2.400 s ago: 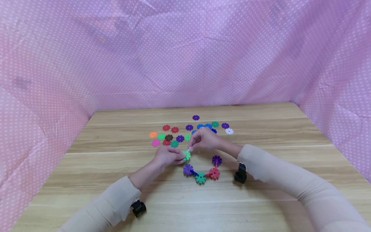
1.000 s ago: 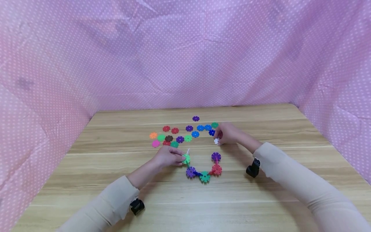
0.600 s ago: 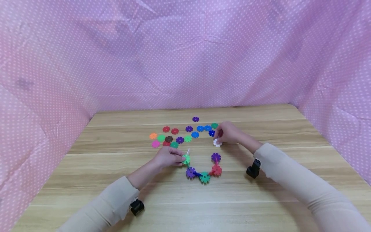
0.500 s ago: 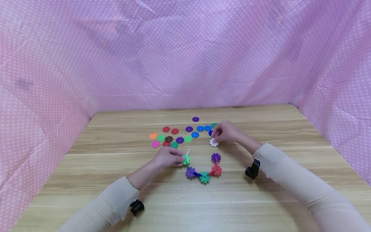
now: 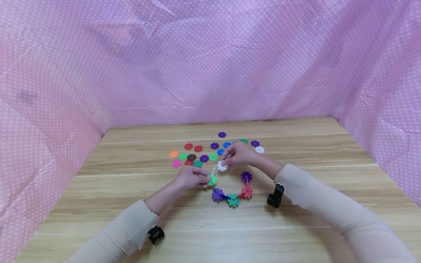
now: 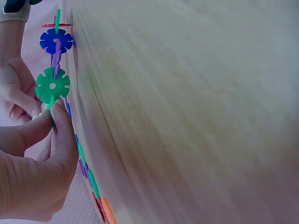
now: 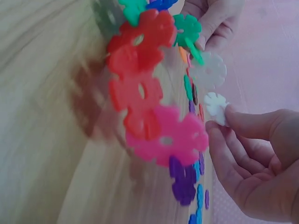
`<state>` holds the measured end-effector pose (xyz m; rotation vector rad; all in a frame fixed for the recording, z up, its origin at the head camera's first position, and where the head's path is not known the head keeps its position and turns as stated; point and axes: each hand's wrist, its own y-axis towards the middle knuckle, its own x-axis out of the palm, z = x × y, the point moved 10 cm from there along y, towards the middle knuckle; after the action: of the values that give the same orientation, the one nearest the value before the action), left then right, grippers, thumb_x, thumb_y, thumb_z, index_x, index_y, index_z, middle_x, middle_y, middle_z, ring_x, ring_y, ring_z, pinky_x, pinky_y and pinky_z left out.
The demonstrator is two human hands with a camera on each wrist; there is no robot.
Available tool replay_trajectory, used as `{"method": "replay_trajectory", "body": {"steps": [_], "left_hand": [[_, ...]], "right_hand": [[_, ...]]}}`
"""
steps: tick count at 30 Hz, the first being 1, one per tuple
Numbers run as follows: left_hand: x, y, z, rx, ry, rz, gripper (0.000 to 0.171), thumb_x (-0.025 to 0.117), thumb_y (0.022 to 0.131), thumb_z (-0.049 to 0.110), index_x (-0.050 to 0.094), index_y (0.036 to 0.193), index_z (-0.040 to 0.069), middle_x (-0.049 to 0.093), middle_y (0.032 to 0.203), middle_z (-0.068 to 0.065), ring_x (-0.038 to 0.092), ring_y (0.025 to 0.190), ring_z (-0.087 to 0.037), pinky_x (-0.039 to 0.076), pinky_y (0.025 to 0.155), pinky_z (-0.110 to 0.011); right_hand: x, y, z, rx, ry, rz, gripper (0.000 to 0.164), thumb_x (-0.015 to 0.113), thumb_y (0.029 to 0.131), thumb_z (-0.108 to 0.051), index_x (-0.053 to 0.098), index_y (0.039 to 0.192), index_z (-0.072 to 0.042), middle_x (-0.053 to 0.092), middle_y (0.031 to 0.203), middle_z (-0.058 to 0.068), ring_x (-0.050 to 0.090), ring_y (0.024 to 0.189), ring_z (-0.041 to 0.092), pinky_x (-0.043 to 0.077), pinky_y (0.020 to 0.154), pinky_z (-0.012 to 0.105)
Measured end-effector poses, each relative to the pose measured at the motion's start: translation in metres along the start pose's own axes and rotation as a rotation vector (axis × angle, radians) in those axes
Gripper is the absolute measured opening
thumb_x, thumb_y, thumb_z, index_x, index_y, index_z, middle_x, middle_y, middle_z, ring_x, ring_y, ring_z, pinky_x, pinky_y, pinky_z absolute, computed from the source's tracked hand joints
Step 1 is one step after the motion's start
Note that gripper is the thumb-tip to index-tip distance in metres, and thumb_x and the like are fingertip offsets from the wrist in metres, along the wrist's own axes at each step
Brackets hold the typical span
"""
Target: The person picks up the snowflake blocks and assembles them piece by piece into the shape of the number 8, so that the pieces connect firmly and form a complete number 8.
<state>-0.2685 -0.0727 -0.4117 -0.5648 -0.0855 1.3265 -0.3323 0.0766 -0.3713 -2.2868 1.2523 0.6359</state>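
My left hand [image 5: 192,178] pinches a light green notched snowflake disc [image 5: 212,179], one end of a curved chain of interlocked discs. A white disc [image 7: 209,70] is slotted into that green one and stands edge-on in the head view. The chain runs on through a purple disc [image 5: 217,194], a green disc [image 5: 233,200] and a red disc [image 5: 247,191] to a dark purple disc [image 5: 246,177] at its other end. Between thumb and fingers, my right hand [image 5: 238,154] pinches another white disc [image 5: 222,166], close beside the slotted white one.
Loose discs lie flat behind the hands on the wooden table [image 5: 131,204], among them an orange disc [image 5: 174,154], a brown disc [image 5: 192,157] and a white disc [image 5: 260,149]. My right hand hides some blue ones. A pink dotted cloth [image 5: 210,65] hangs behind the table.
My right hand has gone to the right, picked up a white disc there and brought it left to the chain's end. My left hand has kept its grip on the green disc.
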Motion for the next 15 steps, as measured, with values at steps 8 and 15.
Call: {"method": "replay_trajectory", "body": {"steps": [8, 15], "left_hand": [[0.0014, -0.0010, 0.0010, 0.018, 0.040, -0.013, 0.021, 0.067, 0.087, 0.001, 0.070, 0.108, -0.002, 0.074, 0.096, -0.017, 0.071, 0.076, -0.013, 0.061, 0.073, -0.027], [0.0020, 0.0002, 0.0014, 0.012, 0.072, 0.000, 0.021, 0.067, 0.086, 0.001, 0.071, 0.107, 0.000, 0.074, 0.098, -0.015, 0.070, 0.073, -0.011, 0.061, 0.072, -0.026]], "right_hand": [[0.0062, 0.0035, -0.0012, 0.047, 0.054, 0.021, 0.014, 0.074, 0.083, -0.011, 0.074, 0.094, -0.003, 0.075, 0.089, 0.011, 0.068, 0.067, 0.010, 0.062, 0.071, 0.033], [0.0111, 0.0054, -0.0066, -0.010, -0.029, -0.006, 0.011, 0.074, 0.084, -0.014, 0.076, 0.092, -0.006, 0.075, 0.087, 0.008, 0.066, 0.068, 0.011, 0.060, 0.066, 0.028]]}}
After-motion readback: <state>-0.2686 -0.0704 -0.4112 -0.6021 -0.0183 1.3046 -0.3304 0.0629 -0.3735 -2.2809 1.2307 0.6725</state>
